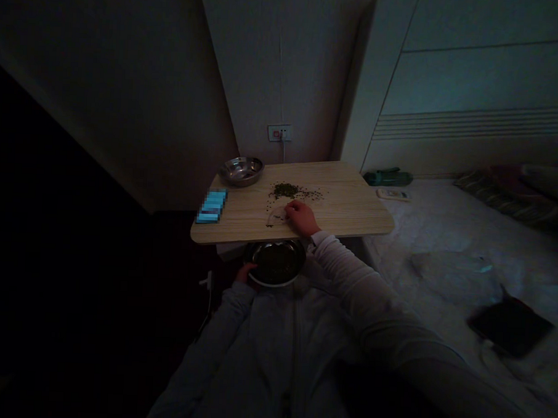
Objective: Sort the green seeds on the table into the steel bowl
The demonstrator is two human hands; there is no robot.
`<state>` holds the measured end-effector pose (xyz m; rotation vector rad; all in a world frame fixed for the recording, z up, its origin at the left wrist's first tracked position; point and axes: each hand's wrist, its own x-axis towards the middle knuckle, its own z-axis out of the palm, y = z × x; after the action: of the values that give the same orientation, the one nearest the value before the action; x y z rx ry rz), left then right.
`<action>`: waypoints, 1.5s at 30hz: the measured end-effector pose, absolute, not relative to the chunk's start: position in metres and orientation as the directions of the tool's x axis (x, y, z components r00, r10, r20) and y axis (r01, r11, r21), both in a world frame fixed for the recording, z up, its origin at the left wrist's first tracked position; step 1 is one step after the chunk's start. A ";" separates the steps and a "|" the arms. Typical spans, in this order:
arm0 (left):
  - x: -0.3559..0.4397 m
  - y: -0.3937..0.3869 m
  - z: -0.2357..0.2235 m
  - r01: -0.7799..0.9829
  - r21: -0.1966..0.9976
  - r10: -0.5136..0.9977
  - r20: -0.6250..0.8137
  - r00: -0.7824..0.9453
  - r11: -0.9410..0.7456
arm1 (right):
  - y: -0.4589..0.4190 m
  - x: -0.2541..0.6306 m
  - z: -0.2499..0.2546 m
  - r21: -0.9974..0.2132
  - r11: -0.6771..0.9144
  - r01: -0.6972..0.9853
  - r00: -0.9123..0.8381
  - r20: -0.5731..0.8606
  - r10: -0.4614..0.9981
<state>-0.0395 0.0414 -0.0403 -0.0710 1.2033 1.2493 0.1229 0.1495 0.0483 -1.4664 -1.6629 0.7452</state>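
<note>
A heap of small green beans (285,190) lies on the light wooden tabletop (348,206), with loose ones scattered around it. My right hand (302,218) is just in front of the heap, its fingers pinched on a thin, clear, curved piece (277,216) that rests against the wood. Several beans sit by this piece near the front edge. Below that edge, my left hand (247,273) grips the left rim of a metal bowl (278,284) held close to my body. The bowl's inside is too dark to make out its contents.
A second steel bowl (242,171) stands at the table's back left corner, with a lit phone (212,206) in front of it. A wall socket (279,132) has a cable behind the table. On the bed at right lie a green bottle (388,177), a remote (393,195) and a dark flat object (510,326).
</note>
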 end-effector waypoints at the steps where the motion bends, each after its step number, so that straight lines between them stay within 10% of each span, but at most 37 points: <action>1: -0.040 0.042 -0.042 -0.744 0.548 0.681 -0.712 -0.174 0.383 | 0.149 0.123 0.048 -0.830 0.165 0.534 -0.032 0.175 0.984; 45: -0.039 0.040 -0.035 -0.717 0.576 0.674 -0.710 -0.202 0.392 | 0.143 0.126 0.049 -0.820 0.210 0.532 -0.112 0.178 0.978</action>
<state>-0.0385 0.0400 -0.0346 -0.0449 1.2481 1.2611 0.1256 0.1432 0.0492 -1.4162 -1.7504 0.7668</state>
